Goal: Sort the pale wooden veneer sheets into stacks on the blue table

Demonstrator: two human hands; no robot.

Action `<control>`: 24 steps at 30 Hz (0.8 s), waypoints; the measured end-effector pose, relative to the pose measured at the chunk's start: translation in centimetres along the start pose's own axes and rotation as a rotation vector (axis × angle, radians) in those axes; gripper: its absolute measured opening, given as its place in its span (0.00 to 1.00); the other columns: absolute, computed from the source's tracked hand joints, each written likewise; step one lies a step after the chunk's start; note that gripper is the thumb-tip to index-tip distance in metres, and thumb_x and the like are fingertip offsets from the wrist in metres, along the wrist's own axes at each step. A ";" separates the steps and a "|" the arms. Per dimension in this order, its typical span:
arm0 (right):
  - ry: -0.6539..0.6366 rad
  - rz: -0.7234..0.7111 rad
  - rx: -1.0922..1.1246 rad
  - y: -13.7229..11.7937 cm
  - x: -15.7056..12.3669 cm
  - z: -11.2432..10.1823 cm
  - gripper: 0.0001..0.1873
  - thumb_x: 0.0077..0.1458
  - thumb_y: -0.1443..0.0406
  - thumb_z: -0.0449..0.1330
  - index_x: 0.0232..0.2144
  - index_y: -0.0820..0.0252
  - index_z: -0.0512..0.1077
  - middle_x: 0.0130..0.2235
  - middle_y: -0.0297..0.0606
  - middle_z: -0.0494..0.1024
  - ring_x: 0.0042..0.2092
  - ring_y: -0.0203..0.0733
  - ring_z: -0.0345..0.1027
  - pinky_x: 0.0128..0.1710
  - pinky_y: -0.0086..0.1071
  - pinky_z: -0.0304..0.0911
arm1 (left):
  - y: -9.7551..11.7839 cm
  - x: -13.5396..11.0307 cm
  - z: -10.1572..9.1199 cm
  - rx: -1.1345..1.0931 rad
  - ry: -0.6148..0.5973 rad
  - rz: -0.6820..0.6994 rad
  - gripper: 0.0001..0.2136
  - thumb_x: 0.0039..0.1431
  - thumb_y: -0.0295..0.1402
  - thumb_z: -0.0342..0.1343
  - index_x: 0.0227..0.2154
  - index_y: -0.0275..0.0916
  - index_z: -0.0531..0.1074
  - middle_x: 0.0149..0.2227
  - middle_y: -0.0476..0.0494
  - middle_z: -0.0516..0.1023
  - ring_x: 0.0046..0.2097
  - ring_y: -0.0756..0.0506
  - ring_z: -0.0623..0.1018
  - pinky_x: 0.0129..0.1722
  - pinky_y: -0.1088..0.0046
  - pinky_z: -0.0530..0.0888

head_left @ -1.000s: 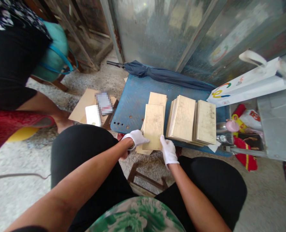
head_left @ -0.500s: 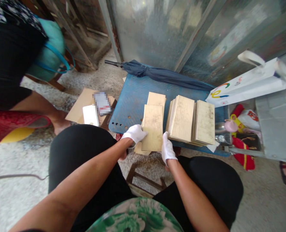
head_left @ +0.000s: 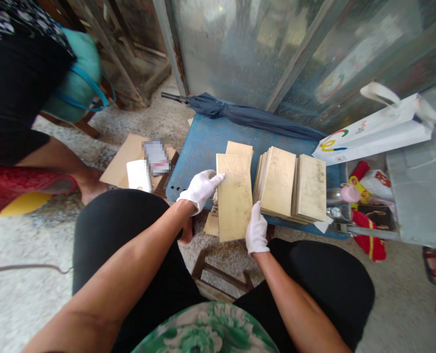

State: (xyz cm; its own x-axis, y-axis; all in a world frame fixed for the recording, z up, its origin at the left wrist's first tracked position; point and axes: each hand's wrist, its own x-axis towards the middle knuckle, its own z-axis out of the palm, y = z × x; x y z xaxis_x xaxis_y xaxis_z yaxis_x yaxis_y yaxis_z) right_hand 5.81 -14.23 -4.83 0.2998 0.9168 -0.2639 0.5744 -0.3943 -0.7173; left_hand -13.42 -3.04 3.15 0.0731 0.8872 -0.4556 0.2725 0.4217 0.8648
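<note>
Between my two white-gloved hands is a thin tan rectangular board (head_left: 234,201), raised over the near edge of the blue table (head_left: 203,132). My left hand (head_left: 201,189) grips its left edge, thumb on the upper face. At the lower right edge, my right hand (head_left: 257,229) holds it with the fingers hidden underneath. Behind it lies another pale board (head_left: 240,148), partly covered. To the right stand two stacks of similar boards, a middle stack (head_left: 278,181) and a right stack (head_left: 312,188) with dark smudges on top.
A folded dark umbrella (head_left: 254,120) lies along the table's back edge. At the right are a white paper bag (head_left: 375,131) and an open drawer with assorted items. A phone (head_left: 156,157) and white box (head_left: 139,175) sit at the left, near another person's leg (head_left: 63,159).
The board in my hands has come nearer to me and looks larger and tilted. My left hand has moved up along its left edge.
</note>
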 end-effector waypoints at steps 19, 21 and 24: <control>0.053 -0.066 0.322 -8.0 1.1 -8.1 0.41 0.50 0.48 0.64 0.61 0.60 0.62 0.39 0.38 0.75 0.41 0.42 0.71 0.45 0.37 0.69 | 1.0 -3.3 2.1 -0.134 -0.366 0.033 0.13 0.53 0.38 0.59 0.37 0.35 0.75 0.37 0.45 0.80 0.37 0.46 0.77 0.37 0.73 0.73; 0.011 -0.028 0.358 -8.1 1.3 -9.7 0.39 0.50 0.49 0.65 0.60 0.58 0.63 0.35 0.35 0.73 0.37 0.39 0.70 0.42 0.36 0.71 | 1.1 -3.4 2.1 -0.052 -0.388 0.036 0.11 0.55 0.36 0.57 0.38 0.35 0.75 0.38 0.45 0.80 0.39 0.47 0.77 0.38 0.74 0.73; -0.136 0.043 0.406 -7.8 1.5 -11.4 0.34 0.49 0.50 0.66 0.55 0.57 0.70 0.38 0.37 0.75 0.38 0.40 0.71 0.39 0.35 0.73 | 0.9 -3.7 2.6 0.036 -0.394 0.057 0.11 0.57 0.34 0.56 0.40 0.35 0.75 0.39 0.46 0.80 0.40 0.47 0.76 0.38 0.75 0.73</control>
State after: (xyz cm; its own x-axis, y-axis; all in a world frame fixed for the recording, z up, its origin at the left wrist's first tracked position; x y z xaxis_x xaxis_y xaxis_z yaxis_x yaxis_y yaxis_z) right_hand 10.47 -10.52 7.73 0.1986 0.9107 -0.3621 0.2094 -0.4004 -0.8921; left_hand -10.97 -6.41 5.03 0.4501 0.7659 -0.4591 0.2906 0.3605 0.8863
